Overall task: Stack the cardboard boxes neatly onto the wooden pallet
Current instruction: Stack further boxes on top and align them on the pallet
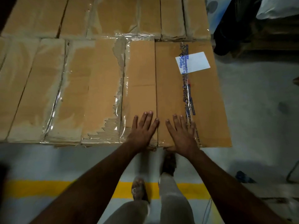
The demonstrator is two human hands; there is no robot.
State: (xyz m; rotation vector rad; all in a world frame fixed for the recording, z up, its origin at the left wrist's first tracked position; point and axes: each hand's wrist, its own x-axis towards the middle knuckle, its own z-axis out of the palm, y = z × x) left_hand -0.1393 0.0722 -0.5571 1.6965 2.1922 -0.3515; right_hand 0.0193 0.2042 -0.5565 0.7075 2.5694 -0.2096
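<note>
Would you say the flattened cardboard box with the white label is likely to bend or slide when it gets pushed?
The labelled flattened box probably flexes if lifted by one edge, being a thin folded sheet. It likely slides easily over cardboard below. Both flat hands, left hand and right hand, should steady it.

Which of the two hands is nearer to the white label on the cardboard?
The right hand. It lies flat on the same cardboard piece, below the white label. The left hand rests on the neighbouring piece, farther left.

"Flipkart" in blue on the white label (192, 62) of the rightmost flattened box (203, 97). Same brand repeats along its clear tape strip (187, 94); smaller print unreadable.
</note>
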